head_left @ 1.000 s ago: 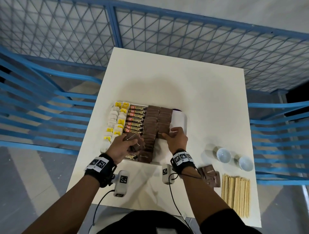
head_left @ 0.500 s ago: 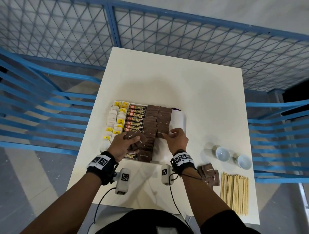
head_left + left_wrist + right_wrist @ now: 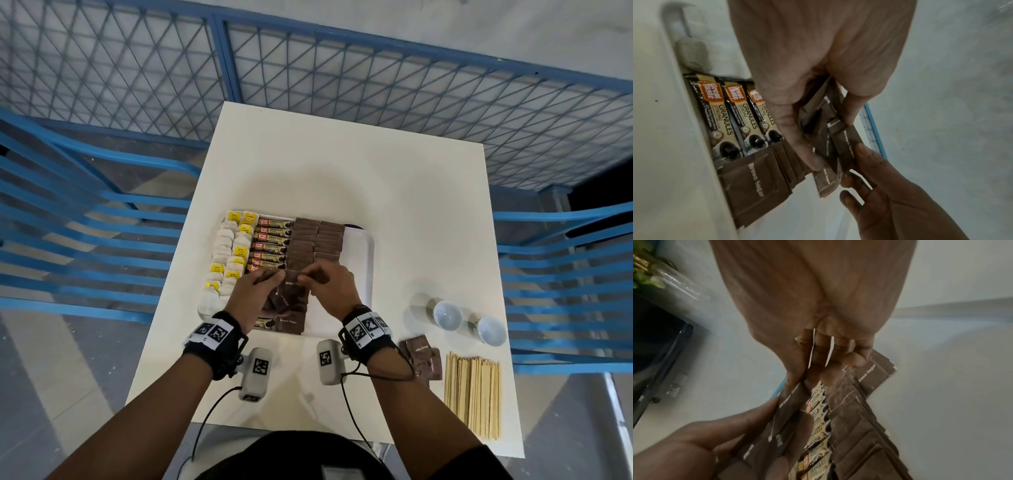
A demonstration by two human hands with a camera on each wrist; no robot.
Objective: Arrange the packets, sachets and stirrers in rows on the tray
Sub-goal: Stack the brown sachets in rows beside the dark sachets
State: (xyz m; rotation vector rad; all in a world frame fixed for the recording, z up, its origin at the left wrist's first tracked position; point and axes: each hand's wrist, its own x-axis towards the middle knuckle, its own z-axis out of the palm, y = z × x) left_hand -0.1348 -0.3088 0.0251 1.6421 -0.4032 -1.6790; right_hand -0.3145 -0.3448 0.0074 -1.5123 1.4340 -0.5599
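A: Blue mesh fencing rings a white square worktop (image 3: 342, 178), and near its front edge sits a white rectangular tray (image 3: 359, 260) already carrying rows: pale tea bags with yellow tags (image 3: 229, 253) at the far left, then black-and-gold coffee granule sticks (image 3: 272, 245), then flat brown paper sugar sachets (image 3: 317, 245).

B: Where are the hands?

A: Both are over the near end of the tray. The left hand (image 3: 251, 296) has its fingers and thumb curled round a loose fan of brown sugar sachets (image 3: 825, 129). The right hand (image 3: 334, 286) pinches the edge of one sachet in that fan between thumb and fingertips (image 3: 865, 152), seemingly to draw it out.

B: What could go wrong?

A: The fan looks slack and uneven, so I'd guess a pull on one sachet could drag its neighbours out and drop them across the laid rows. The row below overlaps like shingles; a falling sachet or a brushing knuckle could skew it.

B: And the rest?

A: Off the tray, to the right, lie a few more brown sachets (image 3: 423, 356), a bundle of pale wooden stirrers (image 3: 472, 394) and two small white cups (image 3: 469, 323). The tray's right strip is bare, so there looks to be room for the stirrers.
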